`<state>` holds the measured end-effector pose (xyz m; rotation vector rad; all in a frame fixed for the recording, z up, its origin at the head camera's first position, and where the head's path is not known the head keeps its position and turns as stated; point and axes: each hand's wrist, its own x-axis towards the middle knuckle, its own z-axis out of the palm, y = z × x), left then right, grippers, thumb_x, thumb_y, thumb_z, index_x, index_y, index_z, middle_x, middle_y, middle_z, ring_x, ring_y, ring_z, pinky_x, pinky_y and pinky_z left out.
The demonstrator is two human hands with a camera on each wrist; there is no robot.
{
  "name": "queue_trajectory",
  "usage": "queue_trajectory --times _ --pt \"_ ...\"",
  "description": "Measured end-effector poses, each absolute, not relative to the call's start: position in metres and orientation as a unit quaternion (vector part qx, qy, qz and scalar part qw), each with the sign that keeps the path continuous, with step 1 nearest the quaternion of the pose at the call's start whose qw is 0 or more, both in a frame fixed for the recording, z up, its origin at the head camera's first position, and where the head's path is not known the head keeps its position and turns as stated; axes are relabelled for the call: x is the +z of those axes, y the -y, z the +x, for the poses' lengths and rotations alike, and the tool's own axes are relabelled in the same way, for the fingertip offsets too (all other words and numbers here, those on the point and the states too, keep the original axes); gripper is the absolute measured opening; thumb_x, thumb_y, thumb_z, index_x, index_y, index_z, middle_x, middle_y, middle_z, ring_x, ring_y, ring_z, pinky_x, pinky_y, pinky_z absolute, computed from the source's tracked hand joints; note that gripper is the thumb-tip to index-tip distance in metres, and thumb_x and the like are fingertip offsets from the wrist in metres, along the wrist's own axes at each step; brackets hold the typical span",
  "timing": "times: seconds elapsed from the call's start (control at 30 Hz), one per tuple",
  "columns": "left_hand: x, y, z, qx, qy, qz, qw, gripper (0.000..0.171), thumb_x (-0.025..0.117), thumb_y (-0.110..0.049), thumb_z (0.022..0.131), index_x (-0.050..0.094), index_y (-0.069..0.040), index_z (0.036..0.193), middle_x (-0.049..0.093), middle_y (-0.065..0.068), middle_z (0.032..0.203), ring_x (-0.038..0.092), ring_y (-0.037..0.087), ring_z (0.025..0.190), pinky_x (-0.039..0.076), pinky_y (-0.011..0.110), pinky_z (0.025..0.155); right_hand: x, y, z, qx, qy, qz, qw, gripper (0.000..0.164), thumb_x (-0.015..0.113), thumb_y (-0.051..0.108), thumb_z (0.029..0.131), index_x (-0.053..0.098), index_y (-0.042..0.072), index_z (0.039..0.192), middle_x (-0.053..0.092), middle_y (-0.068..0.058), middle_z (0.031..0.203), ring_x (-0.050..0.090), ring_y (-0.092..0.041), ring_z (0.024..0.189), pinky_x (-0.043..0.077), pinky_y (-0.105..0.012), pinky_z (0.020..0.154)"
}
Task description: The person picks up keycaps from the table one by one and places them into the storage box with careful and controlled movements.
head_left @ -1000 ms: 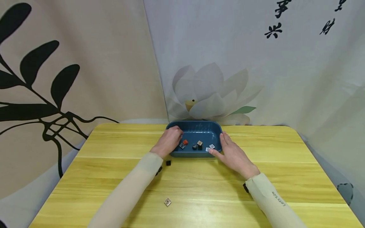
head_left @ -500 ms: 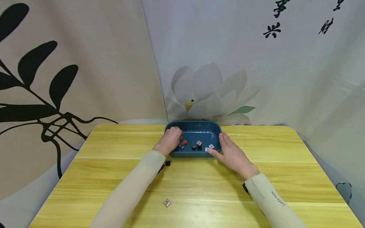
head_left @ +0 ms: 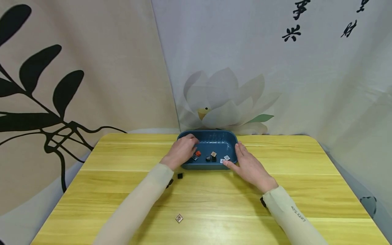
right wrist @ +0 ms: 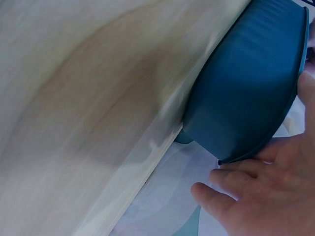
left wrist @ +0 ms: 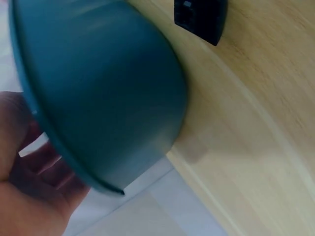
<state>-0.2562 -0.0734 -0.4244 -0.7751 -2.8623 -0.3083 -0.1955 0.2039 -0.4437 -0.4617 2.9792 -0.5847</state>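
Observation:
A blue tray (head_left: 214,136) stands at the back middle of the table. Over its left end reaches my left hand (head_left: 181,151), its fingers bent inside the rim; I cannot tell whether they hold anything. In the left wrist view, the fingers (left wrist: 47,167) show behind the tray's wall (left wrist: 108,88). My right hand (head_left: 252,166) rests along the right end, fingers extended and thumb over the front rim. Several small square keycap-like pieces lie in the tray: an orange one (head_left: 198,153), a beige one (head_left: 213,154), dark ones and a white one (head_left: 226,158).
A black keycap-like piece (head_left: 180,176) lies on the table just in front of the tray. Nearer the front is a beige square piece (head_left: 179,218). Behind the wooden table (head_left: 214,204) hangs a printed cloth (head_left: 122,68).
My left hand has shifted slightly within the tray's left end, its fingers lifting a little toward the middle. The right hand and tray stay in place.

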Motion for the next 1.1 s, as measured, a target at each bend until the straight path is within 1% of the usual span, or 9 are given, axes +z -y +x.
queue_trajectory --times 0.17,0.33,0.47,0.57,0.67,0.73,0.9,1.1 --pt "-0.415 0.081 -0.243 -0.11 0.95 -0.272 0.109 0.022 0.073 -0.019 0.099 0.077 -0.009 0.118 0.068 0.008 0.124 0.068 0.024 0.107 0.059 0.038 0.088 -0.443 -0.203 -0.195 -0.191 -0.97 -0.149 0.039 0.104 0.046 0.071 0.1 0.016 -0.009 0.161 0.01 -0.024 0.17 0.019 -0.042 0.155 0.026 -0.055 0.121" --pt "-0.41 0.089 -0.229 -0.117 0.941 -0.291 0.125 0.028 0.074 -0.02 0.098 0.075 -0.007 0.123 0.067 0.011 0.129 0.067 0.028 0.112 0.057 0.042 0.093 -0.443 -0.203 -0.195 -0.193 -0.969 -0.148 0.041 0.104 0.048 0.069 0.1 0.015 -0.009 0.161 0.009 -0.024 0.17 0.019 -0.042 0.155 0.026 -0.055 0.122" --pt "-0.409 0.096 -0.216 -0.112 0.935 -0.304 0.142 0.031 0.074 -0.022 0.097 0.074 -0.008 0.125 0.067 0.011 0.132 0.063 0.029 0.12 0.049 0.052 0.106 -0.443 -0.203 -0.195 -0.192 -0.969 -0.149 0.04 0.105 0.047 0.071 0.1 0.016 -0.009 0.161 0.01 -0.025 0.17 0.02 -0.043 0.155 0.026 -0.056 0.121" --pt "-0.409 0.1 -0.206 -0.115 0.931 -0.311 0.153 0.034 0.075 -0.024 0.098 0.073 -0.009 0.128 0.065 0.011 0.136 0.058 0.03 0.13 0.039 0.06 0.113 -0.443 -0.203 -0.195 -0.192 -0.969 -0.15 0.039 0.106 0.045 0.072 0.1 0.016 -0.009 0.161 0.01 -0.025 0.17 0.02 -0.043 0.154 0.027 -0.056 0.121" --pt "-0.409 0.104 -0.195 -0.123 0.925 -0.322 0.158 0.035 0.073 -0.026 0.099 0.072 -0.01 0.13 0.062 0.011 0.14 0.054 0.03 0.134 0.034 0.063 0.115 -0.443 -0.203 -0.195 -0.195 -0.969 -0.15 0.039 0.106 0.045 0.072 0.1 0.016 -0.009 0.161 0.01 -0.025 0.17 0.02 -0.043 0.154 0.027 -0.056 0.121" --pt "-0.41 0.106 -0.188 -0.125 0.923 -0.329 0.156 0.036 0.073 -0.029 0.099 0.071 -0.01 0.13 0.061 0.011 0.142 0.053 0.031 0.136 0.033 0.064 0.115 -0.443 -0.203 -0.195 -0.196 -0.968 -0.149 0.038 0.106 0.045 0.072 0.1 0.016 -0.009 0.161 0.011 -0.025 0.17 0.02 -0.043 0.154 0.027 -0.056 0.121" --pt "-0.415 0.111 -0.172 -0.11 0.913 -0.363 0.153 0.044 0.072 -0.035 0.099 0.069 -0.009 0.134 0.059 0.012 0.145 0.051 0.032 0.138 0.037 0.062 0.114 -0.443 -0.204 -0.195 -0.194 -0.969 -0.149 0.038 0.105 0.047 0.071 0.1 0.017 -0.009 0.161 0.011 -0.026 0.17 0.021 -0.044 0.154 0.027 -0.056 0.121" --pt "-0.423 0.122 -0.153 -0.069 0.909 -0.391 0.13 0.051 0.065 -0.046 0.102 0.064 -0.013 0.141 0.056 0.009 0.15 0.046 0.031 0.144 0.035 0.061 0.116 -0.443 -0.203 -0.195 -0.194 -0.969 -0.149 0.039 0.103 0.048 0.068 0.101 0.016 -0.009 0.161 0.01 -0.025 0.17 0.019 -0.043 0.154 0.026 -0.056 0.121"
